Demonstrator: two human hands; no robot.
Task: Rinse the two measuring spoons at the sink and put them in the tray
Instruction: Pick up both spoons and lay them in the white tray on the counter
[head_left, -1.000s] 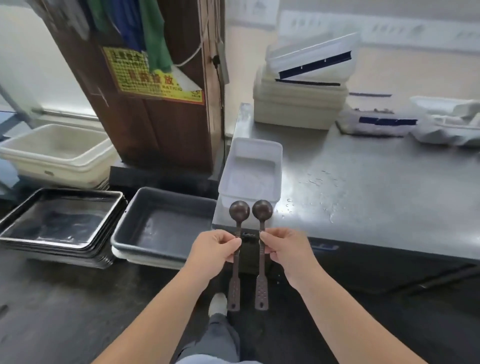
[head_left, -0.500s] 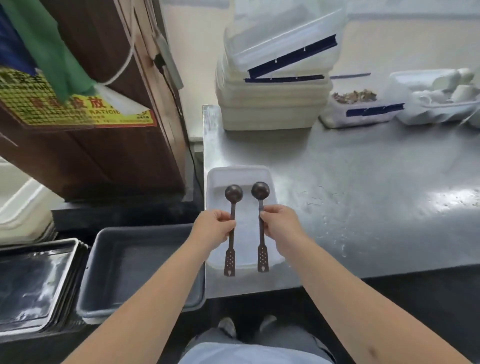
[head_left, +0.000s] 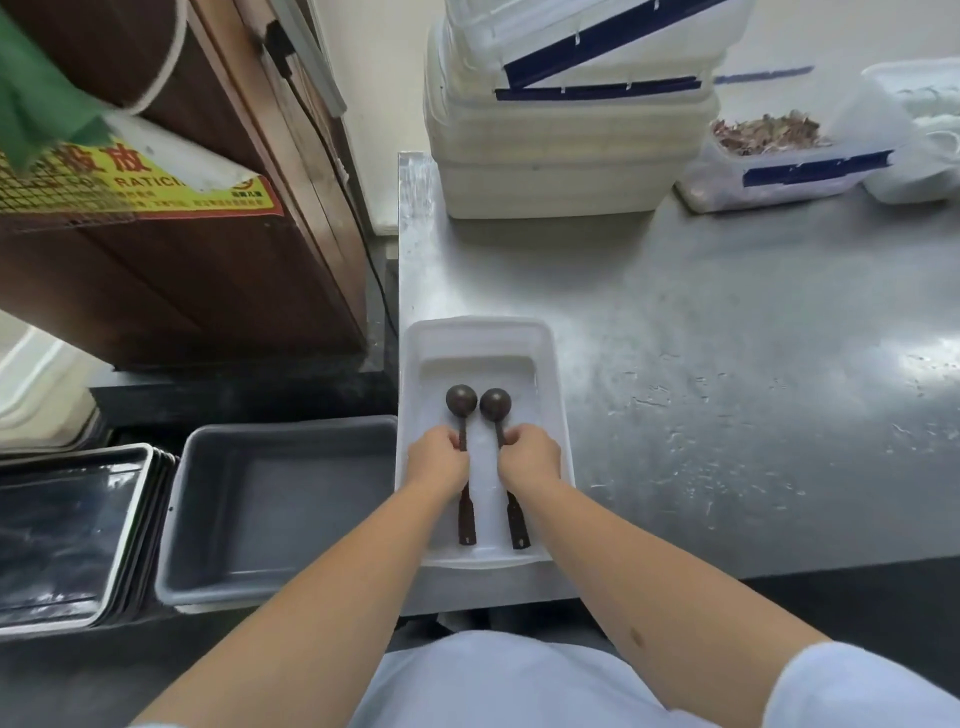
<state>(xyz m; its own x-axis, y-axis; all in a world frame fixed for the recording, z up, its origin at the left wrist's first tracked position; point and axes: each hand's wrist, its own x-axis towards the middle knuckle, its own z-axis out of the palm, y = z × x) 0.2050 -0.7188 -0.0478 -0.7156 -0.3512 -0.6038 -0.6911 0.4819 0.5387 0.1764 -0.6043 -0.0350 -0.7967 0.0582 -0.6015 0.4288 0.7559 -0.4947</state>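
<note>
Two dark brown measuring spoons lie side by side inside the white tray (head_left: 558, 395) at the left front corner of the steel counter. My left hand (head_left: 436, 460) grips the handle of the left spoon (head_left: 461, 400). My right hand (head_left: 530, 460) grips the handle of the right spoon (head_left: 495, 404). Both bowls point away from me and both handle ends reach toward the tray's near rim. The middle of each handle is hidden under my fingers.
The steel counter (head_left: 727, 389) is wet to the right of the tray. Stacked white lidded boxes (head_left: 566, 130) stand at the back, with a box of dried bits (head_left: 769, 156) beside them. On the floor to the left sit a grey tub (head_left: 280, 509) and stacked black trays (head_left: 67, 535). A brown cabinet (head_left: 208, 260) stands at the left.
I have stepped up to the counter. Both hands have carried the spoons forward over the tray and lowered them into it.
</note>
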